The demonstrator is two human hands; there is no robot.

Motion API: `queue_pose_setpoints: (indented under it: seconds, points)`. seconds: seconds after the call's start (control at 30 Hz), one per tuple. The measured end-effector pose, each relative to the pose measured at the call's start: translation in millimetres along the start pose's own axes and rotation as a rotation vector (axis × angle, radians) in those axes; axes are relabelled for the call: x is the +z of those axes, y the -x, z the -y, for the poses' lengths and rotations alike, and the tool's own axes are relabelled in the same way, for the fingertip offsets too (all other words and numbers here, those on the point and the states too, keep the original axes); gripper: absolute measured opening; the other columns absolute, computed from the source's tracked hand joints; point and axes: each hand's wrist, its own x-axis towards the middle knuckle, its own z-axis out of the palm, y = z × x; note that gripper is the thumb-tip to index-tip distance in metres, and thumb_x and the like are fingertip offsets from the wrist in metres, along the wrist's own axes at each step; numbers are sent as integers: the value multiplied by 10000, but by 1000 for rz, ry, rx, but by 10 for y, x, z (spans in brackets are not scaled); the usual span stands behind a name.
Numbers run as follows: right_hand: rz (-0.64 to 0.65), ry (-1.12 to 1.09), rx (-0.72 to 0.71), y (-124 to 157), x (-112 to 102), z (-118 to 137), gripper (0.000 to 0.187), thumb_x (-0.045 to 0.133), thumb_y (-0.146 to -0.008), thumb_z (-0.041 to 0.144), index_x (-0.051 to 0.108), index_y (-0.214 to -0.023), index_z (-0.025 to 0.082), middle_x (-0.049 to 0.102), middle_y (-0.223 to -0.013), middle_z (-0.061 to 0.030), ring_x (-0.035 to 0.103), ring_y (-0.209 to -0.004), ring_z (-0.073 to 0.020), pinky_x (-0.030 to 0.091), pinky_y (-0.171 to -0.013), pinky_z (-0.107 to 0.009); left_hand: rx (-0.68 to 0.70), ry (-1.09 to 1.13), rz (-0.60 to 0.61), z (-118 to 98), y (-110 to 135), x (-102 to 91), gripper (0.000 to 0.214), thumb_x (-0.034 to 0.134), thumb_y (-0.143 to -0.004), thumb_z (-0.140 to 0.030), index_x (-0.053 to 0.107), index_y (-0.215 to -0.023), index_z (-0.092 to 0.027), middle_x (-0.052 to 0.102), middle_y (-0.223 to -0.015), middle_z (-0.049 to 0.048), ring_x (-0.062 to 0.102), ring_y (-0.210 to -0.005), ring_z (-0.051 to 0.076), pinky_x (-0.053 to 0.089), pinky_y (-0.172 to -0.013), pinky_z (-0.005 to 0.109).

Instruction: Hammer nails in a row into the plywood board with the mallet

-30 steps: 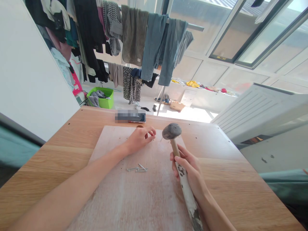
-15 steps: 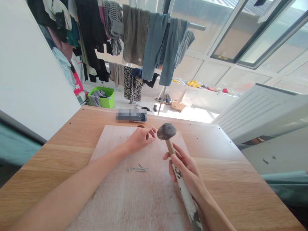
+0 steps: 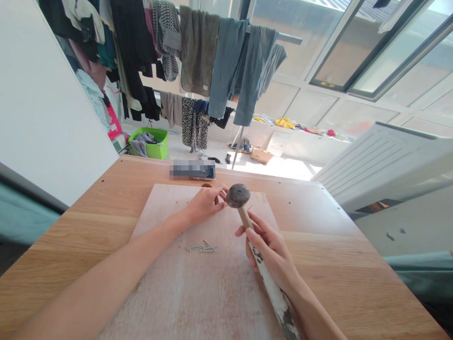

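My right hand (image 3: 271, 250) is wrapped round the handle of a rubber mallet (image 3: 238, 196). The mallet's dark grey head points away from me, and its wooden handle carries worn white paint. Just left of the head, my left hand (image 3: 208, 204) is over the far part of a pale wooden board (image 3: 184, 293), thumb and fingertips drawn together. The mallet head partly covers those fingertips, so whatever they pinch is hidden. Several silvery nails (image 3: 203, 248) lie in a small heap on the board, nearer to me than my left hand.
Beneath the board is a wooden table (image 3: 325, 264). A phone (image 3: 203, 172), partly blurred out, lies near its far edge. Beyond stand a green basket (image 3: 157, 144) with clothes and hanging laundry (image 3: 200, 52). A white ribbed panel (image 3: 382, 156) rises at the right.
The mallet head has shifted left, closer to my left fingertips, and my right hand has moved slightly left with it. My left hand and the nails have stayed in place.
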Motion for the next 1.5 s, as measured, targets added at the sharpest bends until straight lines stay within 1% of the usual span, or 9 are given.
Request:
queue_pose_setpoints:
  seconds: [0.2, 0.67, 0.93, 1.03, 1.17, 1.27, 1.37, 1.43, 1.5]
  points:
    - [-41, 23, -22, -9, 6, 0, 491, 616, -954, 476, 562, -1388, 252, 677, -959, -40, 475, -402, -35, 392, -361, -200, 10, -3, 2, -13, 3, -8, 204, 690, -814, -119, 643, -1004, -178, 746, -834, -11, 604, -604, 96, 471, -612, 220]
    - [7, 19, -20, 0, 16, -9, 463, 611, -965, 470, 559, -1369, 250, 684, -959, -45, 481, -409, -36, 403, -382, -204, 32, -22, -3, -8, 4, -7, 218, 647, -776, -32, 651, -944, -170, 733, -810, -18, 611, -608, 93, 455, -596, 201]
    - [-38, 35, -21, -3, 28, 13, 486, 623, -950, 492, 569, -1357, 233, 680, -934, -40, 465, -398, -36, 389, -369, -206, 12, -3, 7, -7, 20, 4, 159, 666, -795, -92, 635, -929, -173, 720, -783, -22, 585, -599, 92, 446, -600, 205]
    - [-82, 30, -54, 8, 23, 18, 476, 615, -960, 477, 569, -1370, 242, 683, -930, -39, 463, -395, -36, 368, -365, -203, -16, 8, 39, -21, 19, -2, 232, 668, -797, -139, 627, -1021, -184, 725, -859, -18, 557, -586, 88, 449, -599, 216]
    - [-132, 12, -65, 14, 6, 5, 482, 625, -957, 463, 555, -1380, 241, 680, -929, -35, 479, -401, -43, 389, -366, -206, -80, -51, 98, -159, -6, -152, 196, 675, -808, -266, 603, -967, -176, 682, -913, 13, 558, -630, 111, 447, -608, 247]
    - [-154, 6, -58, 12, -9, -3, 486, 630, -953, 461, 551, -1379, 241, 677, -934, -31, 490, -406, -50, 400, -358, -210, -106, -180, 229, -400, -1, -381, 117, 634, -818, -281, 610, -877, -182, 647, -844, 13, 570, -697, 145, 429, -626, 261]
    - [-165, 8, -56, 12, -21, -2, 483, 631, -952, 459, 553, -1377, 243, 673, -933, -28, 492, -409, -52, 396, -355, -209, -80, -282, 519, -665, 70, -566, 81, 620, -773, -217, 640, -850, -203, 641, -837, 4, 583, -727, 153, 408, -624, 260]
    - [-166, 15, -56, 17, -26, 1, 486, 635, -949, 460, 555, -1376, 243, 673, -927, -27, 491, -408, -53, 395, -354, -210, -70, -363, 675, -781, 144, -599, 124, 661, -731, -233, 645, -853, -216, 645, -850, 6, 582, -732, 165, 382, -594, 270]
    - [-167, 23, -54, 22, -29, 2, 489, 638, -947, 462, 556, -1375, 242, 673, -922, -27, 489, -408, -54, 395, -354, -211, -67, -457, 750, -825, 214, -559, 149, 691, -702, -256, 640, -838, -224, 646, -852, 11, 569, -717, 176, 345, -558, 285]
